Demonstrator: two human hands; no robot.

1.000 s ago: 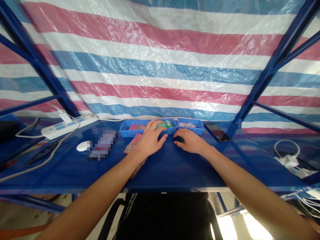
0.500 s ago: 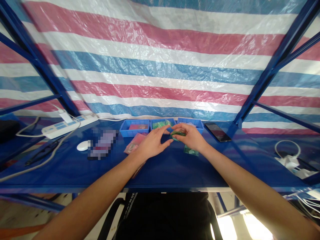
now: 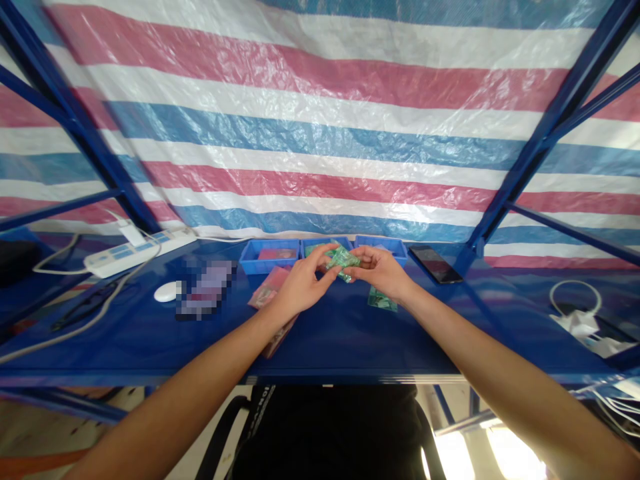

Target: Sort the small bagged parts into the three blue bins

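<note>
A shiny green plastic packet (image 3: 343, 260) is held up between my two hands, just in front of the middle blue bin (image 3: 326, 243). My left hand (image 3: 309, 277) pinches its left side with thumb and fingers. On the other side, my right hand (image 3: 379, 270) grips the packet's right edge. Another green packet (image 3: 383, 299) lies on the table by my right wrist. Beside my left hand lies a pink packet (image 3: 267, 288), and a second pinkish packet (image 3: 278, 339) is partly covered by my left forearm.
The left blue bin (image 3: 255, 265) holds something pink; the right blue bin (image 3: 397, 249) holds pale packets. A black phone (image 3: 435, 264) lies at right. Leftward are a white mouse-like object (image 3: 167, 291), a blurred-out item (image 3: 206, 290) and a power strip (image 3: 140, 252).
My left hand has closed on the green packet, which earlier only my right hand held. The packet is now turned flatter and shows more of its face.
</note>
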